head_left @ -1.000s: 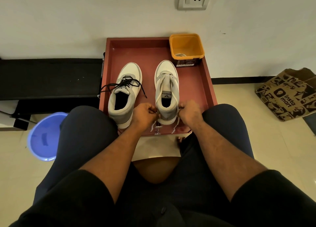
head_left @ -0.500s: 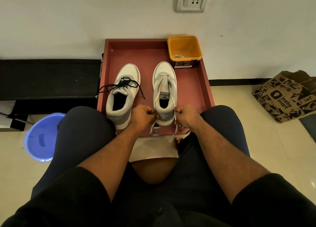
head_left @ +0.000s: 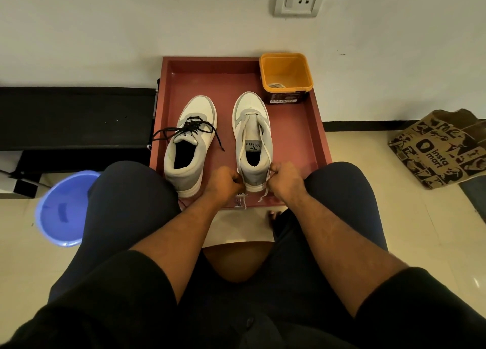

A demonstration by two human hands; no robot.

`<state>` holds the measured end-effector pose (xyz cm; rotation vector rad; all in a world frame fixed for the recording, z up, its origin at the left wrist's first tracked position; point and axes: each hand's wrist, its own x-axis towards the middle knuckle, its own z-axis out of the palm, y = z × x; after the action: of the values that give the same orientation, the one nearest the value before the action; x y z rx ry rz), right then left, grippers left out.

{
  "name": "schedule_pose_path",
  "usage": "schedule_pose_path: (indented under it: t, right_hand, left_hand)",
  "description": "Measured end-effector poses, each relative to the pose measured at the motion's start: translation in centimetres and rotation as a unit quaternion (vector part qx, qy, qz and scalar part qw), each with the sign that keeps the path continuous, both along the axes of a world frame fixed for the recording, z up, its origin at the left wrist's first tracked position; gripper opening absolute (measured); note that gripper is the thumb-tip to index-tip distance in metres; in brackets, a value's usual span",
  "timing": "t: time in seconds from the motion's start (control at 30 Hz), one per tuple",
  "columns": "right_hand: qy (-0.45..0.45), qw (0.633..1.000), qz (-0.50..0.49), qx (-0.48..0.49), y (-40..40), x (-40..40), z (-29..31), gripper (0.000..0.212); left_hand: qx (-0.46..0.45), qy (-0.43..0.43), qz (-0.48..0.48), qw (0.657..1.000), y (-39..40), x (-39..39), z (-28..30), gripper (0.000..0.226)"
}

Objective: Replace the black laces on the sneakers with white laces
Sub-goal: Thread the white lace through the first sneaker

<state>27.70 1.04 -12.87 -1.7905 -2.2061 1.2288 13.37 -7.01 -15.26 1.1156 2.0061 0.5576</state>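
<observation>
Matt maroon tray (head_left: 313,127) with smooth floor, glossy orange plastic tub (head_left: 302,68), shiny blue plastic bucket (head_left: 56,217), printed brown paper bag (head_left: 436,151), grey cloth-like sneaker collars (head_left: 253,176), polished floor tiles (head_left: 420,217).

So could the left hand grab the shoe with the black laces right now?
Probably yes, but not yet. That shoe sits right beside the left hand on the red tray, with nothing between. The left hand is busy pinching an end of the white lace, so it must let go first.
</observation>
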Motion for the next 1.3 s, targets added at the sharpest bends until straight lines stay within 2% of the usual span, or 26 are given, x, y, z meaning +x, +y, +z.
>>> schedule_pose_path:
  t: [0.17,0.27,0.37,0.47,0.53,0.57,0.67,0.83,1.0,1.1,1.2,1.3]
  right_hand:
    - [0.014,1.000,0.010,-0.006,-0.1,-0.2,-0.1,0.041]
    - [0.039,0.999,-0.004,-0.007,-0.2,-0.1,0.1,0.040]
    - [0.066,0.997,-0.030,-0.014,0.0,0.3,0.5,0.040]
    - [0.107,0.989,-0.098,-0.011,1.2,0.1,1.0,0.034]
    - [0.136,0.984,-0.115,0.020,2.5,-0.7,1.7,0.020]
    - [0.141,0.984,-0.104,0.039,3.1,-1.2,1.9,0.015]
    - [0.132,0.987,-0.053,0.074,4.4,-2.9,2.2,0.014]
    - [0.008,0.987,0.033,0.157,4.2,-4.2,2.2,0.006]
    - [-0.034,0.983,0.060,0.170,2.8,-4.6,1.8,0.011]
    - [-0.024,0.991,0.047,0.125,2.8,-4.6,1.6,0.009]
    - [-0.012,0.994,0.076,0.084,2.9,-4.5,1.9,0.010]
    - [-0.009,0.993,0.112,0.032,3.2,-3.9,2.7,0.026]
  left_hand:
    - [-0.003,0.013,-0.022,1.000,0.3,0.2,0.2,0.022]
    - [-0.004,0.015,-0.026,1.000,0.3,0.0,0.8,0.030]
    - [-0.017,0.007,-0.015,1.000,0.3,-0.9,1.2,0.014]
    - [0.040,-0.032,0.111,0.992,0.9,-1.5,2.3,0.002]
    - [0.092,-0.079,0.197,0.973,1.9,-1.5,3.1,0.006]
    - [0.108,-0.065,0.207,0.970,2.5,-1.4,3.3,0.013]
    - [0.132,0.011,0.207,0.969,3.9,-1.4,3.7,0.025]
    - [0.110,0.112,0.141,0.978,4.8,-1.1,3.8,0.015]
    - [0.071,0.092,0.092,0.989,4.4,-0.4,2.8,0.014]
    - [0.053,0.066,0.075,0.994,4.5,-0.2,3.1,0.012]
    - [0.051,0.028,0.054,0.997,4.6,-0.5,3.2,0.014]
    - [0.050,-0.021,0.069,0.996,4.5,-0.9,3.4,0.020]
